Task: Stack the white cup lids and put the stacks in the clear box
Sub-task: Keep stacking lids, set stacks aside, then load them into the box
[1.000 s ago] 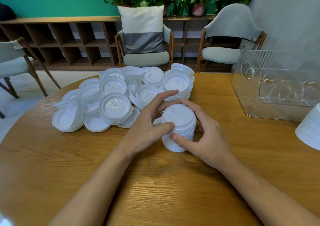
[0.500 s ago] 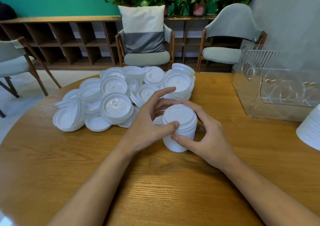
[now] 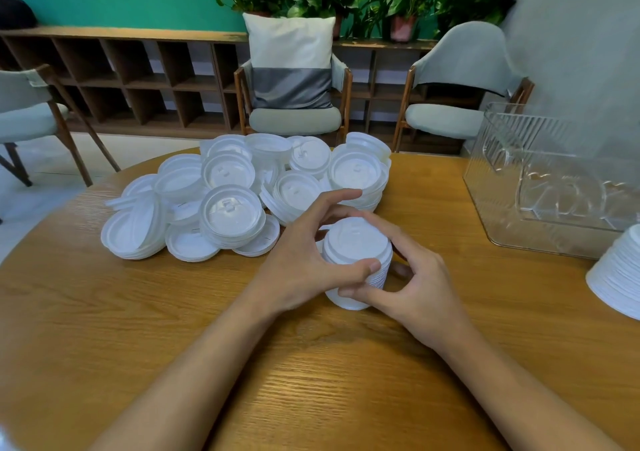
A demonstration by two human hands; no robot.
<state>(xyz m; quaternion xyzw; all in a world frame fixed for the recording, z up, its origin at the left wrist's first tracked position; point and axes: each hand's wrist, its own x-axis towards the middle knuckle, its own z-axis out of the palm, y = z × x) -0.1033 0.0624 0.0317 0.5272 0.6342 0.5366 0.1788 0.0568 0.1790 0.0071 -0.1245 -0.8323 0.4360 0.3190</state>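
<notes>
1. Only our fingers have shifted since a second ago; the loose lids [image 3: 228, 208] lie heaped as before on the far left of the table [image 3: 138, 329].
2. Our left hand [image 3: 304, 263] cups the stack of lids [image 3: 360, 242], thumb pressed to its near side, forefinger now raised higher over the far rim.
3. That stack stands upright in the same spot, between both hands.
4. Our right hand [image 3: 422, 291] curls round its base.
5. We judge we are squaring it up; the clear box [image 3: 554, 191], well apart at right, shows no lids inside.
</notes>
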